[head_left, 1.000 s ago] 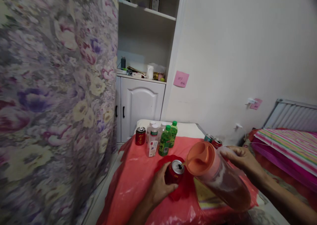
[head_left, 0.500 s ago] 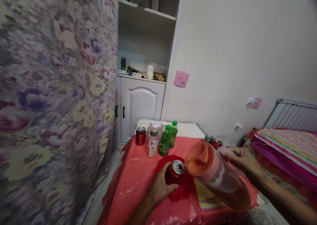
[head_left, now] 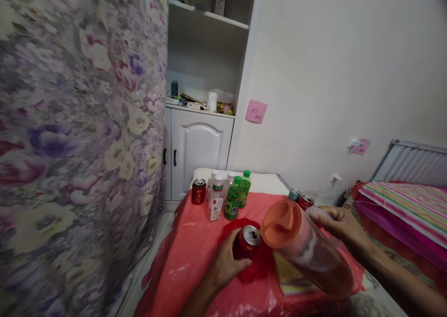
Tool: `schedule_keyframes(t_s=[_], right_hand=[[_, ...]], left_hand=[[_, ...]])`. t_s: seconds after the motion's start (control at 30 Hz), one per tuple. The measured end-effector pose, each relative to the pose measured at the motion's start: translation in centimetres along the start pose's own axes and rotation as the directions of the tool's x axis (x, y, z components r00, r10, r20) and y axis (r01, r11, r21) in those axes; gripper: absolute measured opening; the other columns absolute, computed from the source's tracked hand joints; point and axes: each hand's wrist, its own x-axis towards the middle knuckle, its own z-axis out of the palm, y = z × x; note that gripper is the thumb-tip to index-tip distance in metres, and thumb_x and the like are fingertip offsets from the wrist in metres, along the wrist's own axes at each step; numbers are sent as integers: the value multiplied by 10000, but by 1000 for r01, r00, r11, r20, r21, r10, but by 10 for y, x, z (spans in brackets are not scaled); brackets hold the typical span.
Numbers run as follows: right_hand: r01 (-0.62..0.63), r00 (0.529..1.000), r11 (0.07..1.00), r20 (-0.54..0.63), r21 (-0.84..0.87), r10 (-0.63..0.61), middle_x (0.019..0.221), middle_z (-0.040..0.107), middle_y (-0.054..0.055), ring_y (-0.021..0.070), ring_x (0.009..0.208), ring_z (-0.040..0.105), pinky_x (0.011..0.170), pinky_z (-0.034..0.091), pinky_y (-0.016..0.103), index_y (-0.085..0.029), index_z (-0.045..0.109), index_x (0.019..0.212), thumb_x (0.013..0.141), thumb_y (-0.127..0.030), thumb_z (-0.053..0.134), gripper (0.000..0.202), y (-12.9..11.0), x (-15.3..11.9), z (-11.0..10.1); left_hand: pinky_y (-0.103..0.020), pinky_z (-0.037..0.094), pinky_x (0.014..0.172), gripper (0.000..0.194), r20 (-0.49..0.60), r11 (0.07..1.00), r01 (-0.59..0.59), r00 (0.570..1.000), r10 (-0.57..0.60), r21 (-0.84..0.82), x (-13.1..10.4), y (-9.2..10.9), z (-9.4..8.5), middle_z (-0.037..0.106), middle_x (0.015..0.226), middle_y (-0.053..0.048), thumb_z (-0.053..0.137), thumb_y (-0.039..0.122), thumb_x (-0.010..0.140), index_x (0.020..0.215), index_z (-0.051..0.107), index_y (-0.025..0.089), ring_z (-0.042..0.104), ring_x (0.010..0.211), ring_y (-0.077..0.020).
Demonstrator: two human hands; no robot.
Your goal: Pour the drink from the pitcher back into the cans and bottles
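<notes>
My left hand is wrapped round a red drink can, whose opened silver top faces up. In my right hand is a clear pitcher with an orange lid, partly filled with brownish liquid. It is tipped toward the can, its spout close to the can's opening, and a thin stream shows between them. The pitcher's handle is mostly hidden by my fingers. Beneath the can lies a red dish, and a yellowish cloth is on the table under the pitcher.
Behind the can stand green bottles and several white-capped bottles, with another red can to their left. Two more cans are behind the pitcher. The table has a red plastic cover. A floral curtain hangs at left.
Both hands, the can and the tilted pitcher hold almost the same places. The stream at the can's opening shows a little more clearly now.
</notes>
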Motion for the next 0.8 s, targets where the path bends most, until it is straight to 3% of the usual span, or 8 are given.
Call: schedule_keyframes(t_s=[0.8], right_hand=[[-6,1000,997,29,83,3,574,370,-52,110,577,307,560,231,278,-197,485,589,781,-597,676,483,14,4,1]], left_hand=[[-453,411,1113,769,15,1000,14,1000,-14,5,0,3,1,674,1324,-99,756,20,544,1275,600,202,581,1256,-332]])
